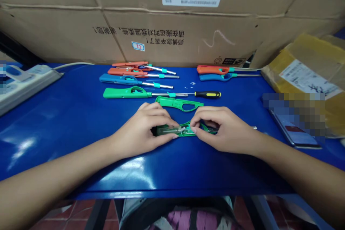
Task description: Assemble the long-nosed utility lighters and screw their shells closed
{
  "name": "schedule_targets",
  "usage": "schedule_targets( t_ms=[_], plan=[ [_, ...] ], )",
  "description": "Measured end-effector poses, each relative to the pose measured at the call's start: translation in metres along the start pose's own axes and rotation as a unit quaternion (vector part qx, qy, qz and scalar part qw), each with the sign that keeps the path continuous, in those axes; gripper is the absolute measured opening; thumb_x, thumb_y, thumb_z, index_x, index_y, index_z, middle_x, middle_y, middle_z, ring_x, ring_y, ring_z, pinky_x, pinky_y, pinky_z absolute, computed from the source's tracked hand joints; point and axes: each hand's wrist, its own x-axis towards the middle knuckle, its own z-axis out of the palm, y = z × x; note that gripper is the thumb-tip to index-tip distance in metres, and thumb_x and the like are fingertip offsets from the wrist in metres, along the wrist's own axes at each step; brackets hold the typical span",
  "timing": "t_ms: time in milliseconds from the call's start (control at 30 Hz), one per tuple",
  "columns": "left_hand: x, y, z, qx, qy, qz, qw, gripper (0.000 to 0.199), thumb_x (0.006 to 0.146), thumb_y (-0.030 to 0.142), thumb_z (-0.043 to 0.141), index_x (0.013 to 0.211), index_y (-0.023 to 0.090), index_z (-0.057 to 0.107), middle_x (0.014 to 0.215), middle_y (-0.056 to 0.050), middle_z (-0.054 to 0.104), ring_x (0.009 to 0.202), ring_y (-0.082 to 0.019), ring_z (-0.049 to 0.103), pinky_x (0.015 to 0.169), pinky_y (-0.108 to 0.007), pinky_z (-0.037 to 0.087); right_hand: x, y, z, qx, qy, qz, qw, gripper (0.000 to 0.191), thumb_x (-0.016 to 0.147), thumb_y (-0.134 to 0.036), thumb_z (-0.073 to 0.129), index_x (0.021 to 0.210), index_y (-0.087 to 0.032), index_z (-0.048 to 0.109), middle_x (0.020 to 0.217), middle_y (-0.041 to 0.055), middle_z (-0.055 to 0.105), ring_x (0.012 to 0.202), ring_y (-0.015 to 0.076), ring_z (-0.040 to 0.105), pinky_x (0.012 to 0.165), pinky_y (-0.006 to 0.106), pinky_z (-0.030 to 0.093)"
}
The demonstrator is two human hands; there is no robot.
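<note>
An opened green long-nosed lighter (185, 133) lies near the middle of the blue table, its inner parts bared. My left hand (147, 125) is closed around its handle end, thumb in front and fingers behind, on the clear fuel tank (168, 130). At the trigger area, my right hand (223, 129) pinches with thumb and forefinger at a small teal part (189, 129). The lighter's metal tube runs under that hand; its tip (254, 127) shows beyond. Just behind both hands rests the loose green half shell (179, 104), hollow side up.
Several lighters lie behind, including a green one (126, 93) and a blue one (118, 78); others (215, 69) are at right. A screwdriver (207, 95) lies between. A power strip (29, 82), a phone (293, 125), a taped parcel (309, 68) and a carton (151, 18) surround the area.
</note>
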Motion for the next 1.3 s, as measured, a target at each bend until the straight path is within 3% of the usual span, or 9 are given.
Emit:
schedule_targets(
  t_ms=[200,333,633,867,1100,1300],
  plan=[
    [-0.001,-0.001,-0.004,0.013,-0.032,0.001,0.999,0.022,0.09,0.036,0.073,0.109,0.026,0.075,0.096,-0.001,0.073,0.091,-0.019,0.062,0.084,-0.035,0.037,0.002,0.005,-0.001,-0.034,0.035,-0.017,0.999,0.009,0.085,-0.012,0.061,0.085,-0.019,0.067,0.082,0.0004,0.067,0.068,0.0112,0.055,0.065,0.025,0.043],
    [-0.002,-0.001,-0.007,0.014,-0.051,0.015,0.998,0.018,0.093,0.031,0.069,0.108,0.024,0.074,0.097,-0.001,0.076,0.093,-0.019,0.064,0.085,-0.035,0.039,0.001,0.007,0.002,-0.048,0.02,-0.023,0.998,0.012,0.088,-0.015,0.061,0.097,-0.02,0.067,0.096,0.0041,0.068,0.089,0.0164,0.062,0.08,0.03,0.048],
    [-0.001,-0.004,-0.012,0.034,-0.058,0.059,0.996,0.019,0.096,0.03,0.065,0.111,0.027,0.075,0.098,-0.002,0.077,0.093,-0.019,0.064,0.086,-0.034,0.04,-0.002,0.006,0.007,-0.082,-0.007,-0.048,0.995,0.015,0.094,-0.021,0.058,0.108,-0.021,0.065,0.105,0.0067,0.065,0.098,0.0194,0.061,0.086,0.035,0.049],
    [-0.001,-0.004,-0.011,0.042,-0.067,0.032,0.996,0.018,0.095,0.03,0.066,0.109,0.028,0.077,0.097,-0.002,0.073,0.092,-0.018,0.061,0.086,-0.034,0.04,-0.003,0.005,0.007,-0.085,-0.031,-0.089,0.992,0.021,0.094,-0.023,0.059,0.114,-0.021,0.066,0.112,0.0082,0.063,0.108,0.0212,0.057,0.095,0.037,0.048],
    [-0.001,-0.005,-0.003,0.016,-0.036,0.012,0.999,0.015,0.093,0.033,0.07,0.105,0.028,0.078,0.093,-0.001,0.071,0.09,-0.017,0.062,0.085,-0.034,0.042,-0.005,0.004,0.006,-0.166,-0.068,-0.165,0.97,0.028,0.098,-0.027,0.054,0.122,-0.02,0.068,0.135,0.012,0.063,0.121,0.0262,0.056,0.103,0.049,0.042],
    [0.001,-0.005,-0.004,0.025,-0.005,0.016,1.0,0.013,0.091,0.032,0.072,0.099,0.024,0.078,0.092,-0.001,0.072,0.088,-0.018,0.063,0.082,-0.034,0.043,-0.007,-0.002,0.007,-0.273,-0.107,-0.188,0.937,0.036,0.103,-0.029,0.046,0.13,-0.013,0.064,0.145,0.0126,0.06,0.125,0.0302,0.057,0.102,0.052,0.043]
  ],
)
